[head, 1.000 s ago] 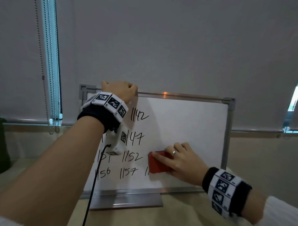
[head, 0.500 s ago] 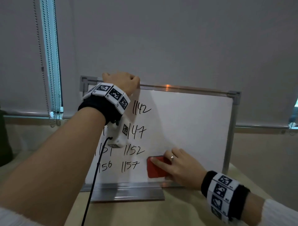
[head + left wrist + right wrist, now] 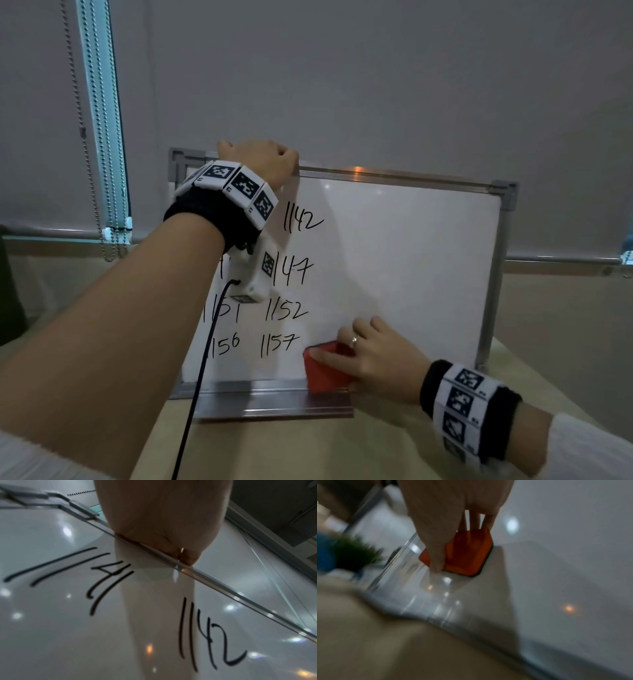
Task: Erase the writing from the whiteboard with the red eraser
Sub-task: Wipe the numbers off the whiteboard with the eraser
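Glossy white whiteboard (image 3: 404, 260) surface, mirroring lamps; brushed grey metal frame (image 3: 493, 281) and tray. Matt red eraser (image 3: 325, 375), smooth plastic-looking. Matt beige desk (image 3: 308, 448). Black knitted cloth wristbands (image 3: 428, 383), hard white tags.

Dim indoor light, pale daylight strip at the blind (image 3: 99, 113) edge, lamp glare spots on the whiteboard (image 3: 404, 260), soft arm shadows, right wrist view motion-blurred, wrist views bowed at edges.

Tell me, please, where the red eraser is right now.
In the head view the red eraser sits low on the whiteboard, just right of "1157", under the right hand.
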A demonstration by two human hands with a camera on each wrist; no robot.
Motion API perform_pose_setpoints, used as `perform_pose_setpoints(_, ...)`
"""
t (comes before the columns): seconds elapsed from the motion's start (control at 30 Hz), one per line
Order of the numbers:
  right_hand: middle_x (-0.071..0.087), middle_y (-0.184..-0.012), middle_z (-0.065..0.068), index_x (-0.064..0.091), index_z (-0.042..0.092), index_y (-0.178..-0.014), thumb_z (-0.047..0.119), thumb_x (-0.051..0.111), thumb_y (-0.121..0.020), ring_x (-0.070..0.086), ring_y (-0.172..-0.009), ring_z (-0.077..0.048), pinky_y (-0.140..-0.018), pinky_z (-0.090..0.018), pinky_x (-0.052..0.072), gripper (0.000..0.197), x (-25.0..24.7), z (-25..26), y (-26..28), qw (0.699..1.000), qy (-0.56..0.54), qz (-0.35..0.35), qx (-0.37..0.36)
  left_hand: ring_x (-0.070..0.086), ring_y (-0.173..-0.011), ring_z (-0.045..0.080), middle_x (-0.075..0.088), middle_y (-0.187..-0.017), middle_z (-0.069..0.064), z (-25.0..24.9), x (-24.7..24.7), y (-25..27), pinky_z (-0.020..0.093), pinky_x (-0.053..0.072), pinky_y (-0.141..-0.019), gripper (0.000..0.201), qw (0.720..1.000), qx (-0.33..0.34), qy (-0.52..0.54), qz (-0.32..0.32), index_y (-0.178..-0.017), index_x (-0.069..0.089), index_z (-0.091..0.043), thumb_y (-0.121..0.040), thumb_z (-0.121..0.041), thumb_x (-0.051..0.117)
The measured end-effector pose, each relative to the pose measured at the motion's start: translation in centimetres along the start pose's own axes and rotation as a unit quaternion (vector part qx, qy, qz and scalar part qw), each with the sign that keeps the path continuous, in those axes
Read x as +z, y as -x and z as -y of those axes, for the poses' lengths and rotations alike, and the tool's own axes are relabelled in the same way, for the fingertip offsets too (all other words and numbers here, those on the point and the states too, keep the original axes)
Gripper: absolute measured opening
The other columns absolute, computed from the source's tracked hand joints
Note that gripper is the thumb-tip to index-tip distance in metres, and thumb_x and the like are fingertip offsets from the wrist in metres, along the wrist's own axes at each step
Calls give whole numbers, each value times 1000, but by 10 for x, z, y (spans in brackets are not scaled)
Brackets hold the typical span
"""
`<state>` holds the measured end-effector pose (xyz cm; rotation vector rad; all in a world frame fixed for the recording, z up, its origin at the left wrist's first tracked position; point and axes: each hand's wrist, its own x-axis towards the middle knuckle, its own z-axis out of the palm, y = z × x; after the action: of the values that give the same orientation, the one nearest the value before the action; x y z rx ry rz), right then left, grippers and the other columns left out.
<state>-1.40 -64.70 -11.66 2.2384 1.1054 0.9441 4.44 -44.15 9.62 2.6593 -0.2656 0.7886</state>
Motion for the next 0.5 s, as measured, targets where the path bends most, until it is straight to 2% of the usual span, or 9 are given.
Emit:
perform_pose_setpoints(0.07,47,-90,-3,44,31,-126,45,56,-68,43,-70,-21,-57,-30,36,61,-10,-20,-9,1000,9,-26,12,48,-78,23,47,-62,-7,0,0,0,43,20,-103,40,1000,-5,5,-3,-84,63,-22,-91,-29,24)
perform_pose_setpoints(0.17,55,-88,-12,41,23,-129,42,53,-71,50,-69,-30,-58,-37,46,63,-33,-56,-20,980,-61,-106,155,48,-78,23,47,-61,-6,-1,1,-2,44,20,-103,43,1000,-11,7,-1,-90,66,-19,-91,-30,24)
perform_pose_setpoints(0.23,55,-89,-15,40,19,-131,43,53,-72,51,-73,-31,-63,-41,49,66,-41,-63,-23,953,-88,-139,255,47,-79,23,46,-61,-6,-1,2,-4,44,19,-104,41,1000,-11,8,1,-85,64,-22,-91,-30,24)
perform_pose_setpoints(0.27,55,-89,-16,39,19,-131,43,52,-72,51,-74,-31,-64,-41,49,66,-40,-60,-23,946,-86,-142,278,47,-80,23,46,-61,-6,-1,2,-5,44,19,-104,39,1000,-11,8,1,-81,62,-23,-91,-29,24)
perform_pose_setpoints(0.33,56,-87,-15,39,20,-130,45,50,-72,50,-73,-31,-62,-40,47,63,-29,-43,-19,959,-84,-118,244,47,-81,23,52,-68,-2,-1,3,-7,45,19,-104,39,1000,-11,9,-1,-82,61,-23,-91,-29,24)
perform_pose_setpoints(0.4,51,-88,-9,39,23,-128,43,50,-71,42,-73,-25,-60,-35,41,62,-11,-23,-8,990,-36,-63,119,48,-81,23,58,-81,1,0,4,-8,45,19,-104,42,1000,-11,10,0,-89,65,-22,-92,-30,24)
perform_pose_setpoints(0.47,47,-89,-5,40,25,-129,41,56,-69,36,-72,-21,-59,-33,34,64,-3,-19,1,1000,4,-15,5,49,-80,24,60,-85,2,1,5,-7,45,19,-104,43,1000,-9,12,-4,-90,66,-22,-92,-30,24)
perform_pose_setpoints(0.5,51,-88,-5,41,25,-128,39,59,-69,37,-72,-21,-59,-33,34,64,-5,-27,-2,1000,15,-19,-20,50,-80,24,60,-83,2,0,4,-7,45,19,-104,42,1000,-9,13,-10,-87,65,-22,-92,-30,24)
